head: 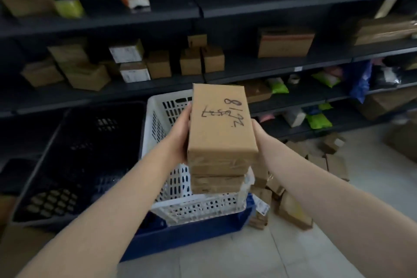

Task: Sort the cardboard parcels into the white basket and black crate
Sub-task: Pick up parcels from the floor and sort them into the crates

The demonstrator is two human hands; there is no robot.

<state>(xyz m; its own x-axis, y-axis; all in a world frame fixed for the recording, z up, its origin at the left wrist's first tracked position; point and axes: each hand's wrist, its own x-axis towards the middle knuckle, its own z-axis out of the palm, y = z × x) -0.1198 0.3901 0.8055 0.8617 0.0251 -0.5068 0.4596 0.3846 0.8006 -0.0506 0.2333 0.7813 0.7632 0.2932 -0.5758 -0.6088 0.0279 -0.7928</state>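
Observation:
I hold a stack of two cardboard parcels (220, 128) in front of me, above the white basket (198, 206). The top parcel has black handwriting on its upper face; the lower parcel (216, 184) shows only its taped front edge. My left hand (180, 133) presses the stack's left side and my right hand (258, 130) presses its right side, fingers mostly hidden behind the boxes. The black crate (74, 165) stands to the left of the white basket.
The white basket rests in a blue crate (191, 232). Dark shelves (158, 90) behind hold many cardboard boxes and coloured mail bags. A pile of loose parcels (293, 205) lies on the tiled floor to the right of the basket.

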